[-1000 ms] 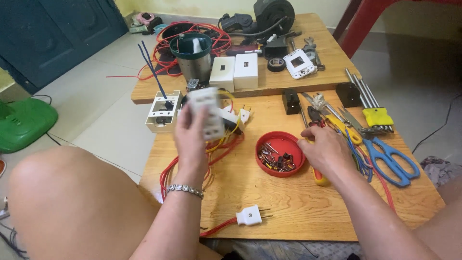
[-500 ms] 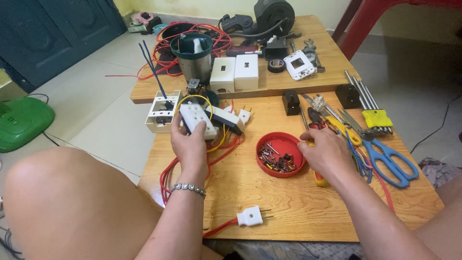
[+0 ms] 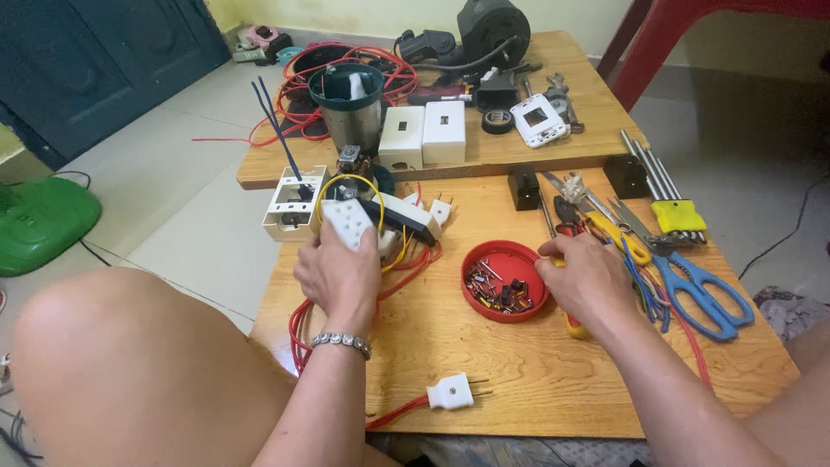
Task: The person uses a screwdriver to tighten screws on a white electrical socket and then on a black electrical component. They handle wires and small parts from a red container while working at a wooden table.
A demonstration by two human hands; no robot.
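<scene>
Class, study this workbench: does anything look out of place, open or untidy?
Yes. The white socket block in the left hand lies opened, yellow and red wires spilling loose around it. Tools lie heaped beyond the right hand. The screws stay in the red dish.

Soft, even daylight fills the scene, bright on the floor tiles at left and dimmer toward the upper right corner. Shadows under the hands are faint. The picture is sharp, without glare (edges bend slightly, as wide lenses do).
</scene>
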